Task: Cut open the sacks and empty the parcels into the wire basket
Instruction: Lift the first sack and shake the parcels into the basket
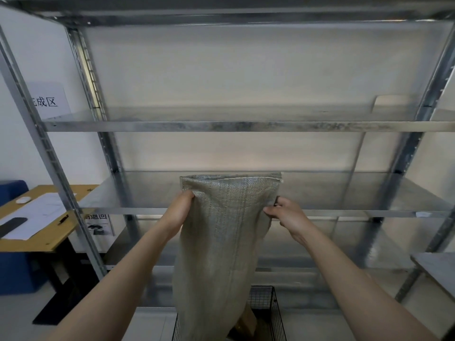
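Below, sack point(221, 242) half hiding wire basket point(277, 313), left hand point(181, 209), right hand point(284, 212) gripping.

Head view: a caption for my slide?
Left hand and right hand hold a sack upright over the wire basket, before metal shelves.

The sack point(221, 242) is coarse woven cloth, grey-green and matt, its weave plainly ribbed and its top hem stitched. Around it the shelving point(246, 126) is bare galvanised metal, mottled, with a dull sheen. At six o'clock the wire basket point(275, 313) is thin black wire mesh. At nine o'clock the desk point(56, 238) has a smooth yellowish wood-look top bearing matt white paper point(37, 217).
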